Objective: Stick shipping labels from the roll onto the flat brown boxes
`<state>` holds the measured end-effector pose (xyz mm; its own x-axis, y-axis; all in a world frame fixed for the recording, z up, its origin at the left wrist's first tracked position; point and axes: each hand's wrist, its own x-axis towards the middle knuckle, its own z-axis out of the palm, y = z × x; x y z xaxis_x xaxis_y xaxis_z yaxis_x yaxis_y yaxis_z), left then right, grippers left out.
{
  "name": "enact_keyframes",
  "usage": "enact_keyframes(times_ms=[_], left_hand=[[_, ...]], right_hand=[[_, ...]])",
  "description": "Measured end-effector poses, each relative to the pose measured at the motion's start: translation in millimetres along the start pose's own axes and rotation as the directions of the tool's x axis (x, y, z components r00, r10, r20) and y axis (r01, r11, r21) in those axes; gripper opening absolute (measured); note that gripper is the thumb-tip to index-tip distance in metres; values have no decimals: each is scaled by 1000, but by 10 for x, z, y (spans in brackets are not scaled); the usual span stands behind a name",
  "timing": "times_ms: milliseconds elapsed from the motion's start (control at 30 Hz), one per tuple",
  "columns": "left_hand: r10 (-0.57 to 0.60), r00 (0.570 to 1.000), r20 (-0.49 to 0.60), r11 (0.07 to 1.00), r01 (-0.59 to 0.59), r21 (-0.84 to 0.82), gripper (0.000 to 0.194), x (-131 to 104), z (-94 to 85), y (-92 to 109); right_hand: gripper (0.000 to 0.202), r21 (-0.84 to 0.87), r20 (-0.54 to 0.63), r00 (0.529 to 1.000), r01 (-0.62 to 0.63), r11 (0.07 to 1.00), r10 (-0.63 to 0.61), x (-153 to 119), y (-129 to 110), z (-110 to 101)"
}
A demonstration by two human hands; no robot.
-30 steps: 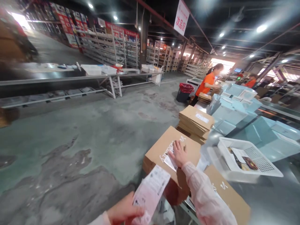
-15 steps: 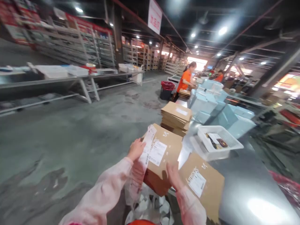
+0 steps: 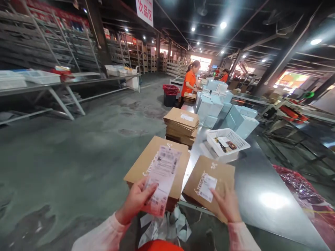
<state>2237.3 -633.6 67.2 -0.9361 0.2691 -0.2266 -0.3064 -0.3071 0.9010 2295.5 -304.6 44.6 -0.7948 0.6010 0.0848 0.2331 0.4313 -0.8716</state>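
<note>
My left hand [image 3: 138, 198] pinches a printed paper strip of shipping labels [image 3: 163, 181] between thumb and fingers. The strip is over a stack of brown cardboard mailers [image 3: 140, 166], covering part of the top one. My right hand [image 3: 227, 204] lies on another cardboard mailer [image 3: 222, 170] on the metal table, fingers apart, its thumb tip at the white label [image 3: 208, 188] stuck there. Beyond both, a taller pile of flat cardboard mailers [image 3: 180, 127] stands at the table's left edge.
A white basket [image 3: 242, 143] with small packets stands on the metal table [image 3: 261, 181]. Pale blue boxes [image 3: 243, 122] are behind it. A co-worker in orange [image 3: 190, 82] stands farther along, near a lined bin [image 3: 170, 96]. Crumpled backing paper [image 3: 180, 225] hangs below.
The view has turned right. My left hand has brought the label strip over the mailer stack. My right hand has moved from that stack onto the mailer at the right.
</note>
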Motion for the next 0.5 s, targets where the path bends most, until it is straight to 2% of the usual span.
enact_keyframes(times_ms=[33, 67, 100, 167, 200, 267, 333, 433, 500], left_hand=[[0, 999, 54, 999, -3, 49, 53, -33, 42, -51], [1, 994, 110, 994, -12, 106, 51, -55, 82, -92], [7, 987, 158, 987, -33, 156, 49, -67, 115, -120], [55, 979, 194, 978, -92, 187, 46, -58, 150, -131], [88, 982, 170, 979, -117, 167, 46, -39, 150, -119], [126, 989, 73, 985, -133, 108, 49, 14, 125, -89], [116, 993, -19, 990, -115, 83, 48, 67, 93, -96], [134, 981, -141, 989, -123, 86, 50, 122, 80, -215], [186, 949, -256, 982, -171, 78, 53, 140, 83, -328]], right_hand=[[67, 107, 160, 986, 20, 994, -37, -140, -169, 220], [72, 268, 366, 923, 20, 963, -121, -295, -341, 455], [69, 384, 466, 866, -11, 923, -183, -452, -503, 679], [57, 482, 502, 836, -59, 874, -220, -715, -752, 1021], [52, 476, 509, 832, -61, 877, -219, -797, -834, 1121], [49, 423, 566, 790, -34, 905, -235, -835, -928, 1199], [50, 373, 620, 738, 21, 927, -266, -732, -979, 1185], [42, 282, 614, 733, 144, 949, -294, -508, -1050, 1167], [41, 221, 638, 705, 219, 950, -311, -429, -1092, 1210]])
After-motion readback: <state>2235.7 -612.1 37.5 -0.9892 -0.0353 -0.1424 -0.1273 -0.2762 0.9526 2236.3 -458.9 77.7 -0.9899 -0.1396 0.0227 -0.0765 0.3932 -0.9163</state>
